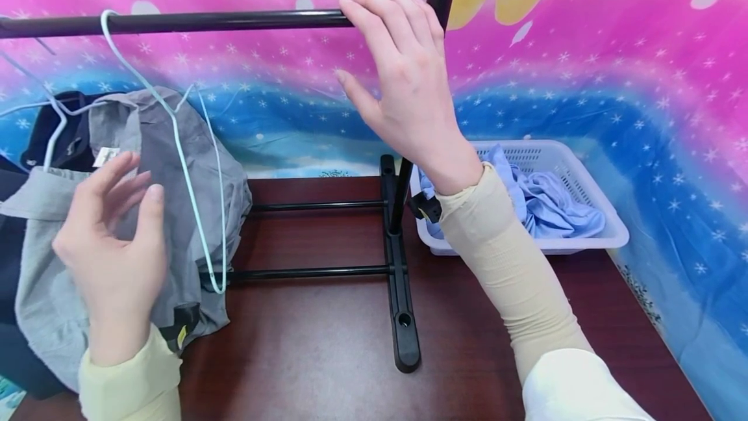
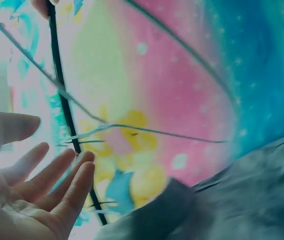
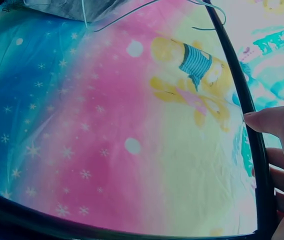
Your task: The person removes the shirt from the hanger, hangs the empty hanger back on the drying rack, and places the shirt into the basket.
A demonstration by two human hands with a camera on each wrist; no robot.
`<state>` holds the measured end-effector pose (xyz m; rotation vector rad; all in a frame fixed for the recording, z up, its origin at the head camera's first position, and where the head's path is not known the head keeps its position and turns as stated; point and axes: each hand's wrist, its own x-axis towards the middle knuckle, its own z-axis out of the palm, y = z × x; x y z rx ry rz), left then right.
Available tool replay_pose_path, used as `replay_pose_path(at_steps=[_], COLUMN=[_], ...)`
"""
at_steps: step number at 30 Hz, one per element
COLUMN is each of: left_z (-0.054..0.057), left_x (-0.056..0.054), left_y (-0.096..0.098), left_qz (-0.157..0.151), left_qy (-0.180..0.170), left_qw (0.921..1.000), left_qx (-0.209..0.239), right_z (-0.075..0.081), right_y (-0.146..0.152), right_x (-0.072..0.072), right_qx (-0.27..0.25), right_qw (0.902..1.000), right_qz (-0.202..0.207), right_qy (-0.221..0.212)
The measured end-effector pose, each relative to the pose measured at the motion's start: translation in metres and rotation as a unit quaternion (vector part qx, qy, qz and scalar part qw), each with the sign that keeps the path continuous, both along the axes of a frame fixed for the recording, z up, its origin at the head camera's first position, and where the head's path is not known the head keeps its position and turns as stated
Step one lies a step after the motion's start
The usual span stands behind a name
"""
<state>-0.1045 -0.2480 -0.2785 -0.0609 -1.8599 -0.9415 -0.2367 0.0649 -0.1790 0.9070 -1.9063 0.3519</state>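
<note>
My right hand [image 1: 409,76] grips the black rail [image 1: 234,20] of a clothes rack near its right end. In the right wrist view, the thumb lies along one side of the rail and the fingers curl round the other. My left hand [image 1: 117,252] holds nothing, its fingers loosely bent and thumb apart, in front of a grey shirt [image 1: 234,180]. Just right of it, a bare pale blue hanger [image 1: 186,167] hangs from the rail by its hook. The left wrist view shows the left palm [image 2: 12,210] turned up below the hanger wires.
A white basket [image 1: 613,239] with crumpled blue cloth [image 1: 561,213] stands on the dark red table behind my right forearm. The rack's black foot [image 1: 403,291] and two low crossbars rest there too. Dark clothing [image 1: 58,128] hangs at far left. A patterned cloth backdrop surrounds the table.
</note>
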Motion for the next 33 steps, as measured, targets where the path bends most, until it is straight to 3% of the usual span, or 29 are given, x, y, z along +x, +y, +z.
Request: replay_pose_path(at_steps=[4,7,11,16,20,25,29,33], left_z=[0.012,0.019,0.021,0.012,0.009,0.009,0.008,0.004], left_x=[0.007,0.012,0.019,0.020,0.014,0.007,0.001,-0.005], left_y=[0.003,0.001,-0.005,-0.020,-0.030,-0.038,-0.042,-0.047], left_qz=[0.068,0.125,0.186,0.257,0.281,0.293,0.297,0.295], left_qy=[0.057,0.055,-0.001,-0.110,-0.158,-0.191,-0.190,-0.166], left_qw=[0.9955,0.9893,0.9812,0.9599,0.9464,0.9336,0.9315,0.9367], left_qx=[-0.033,-0.053,-0.052,-0.026,0.012,0.077,0.091,0.092], right_z=[-0.002,-0.004,-0.004,-0.003,-0.002,-0.001,-0.001,-0.001], right_y=[-0.004,-0.009,-0.014,-0.017,-0.017,-0.017,-0.016,-0.016], right_x=[-0.003,-0.004,-0.004,-0.002,0.000,0.000,0.000,0.001], right_qx=[-0.033,-0.064,-0.094,-0.104,-0.102,-0.101,-0.102,-0.100], right_qw=[0.9994,0.9978,0.9955,0.9945,0.9948,0.9948,0.9946,0.9948], right_qz=[0.008,0.011,0.010,0.000,-0.006,-0.009,-0.009,-0.009], right_qy=[0.010,0.012,0.011,0.006,-0.002,-0.009,-0.013,-0.016])
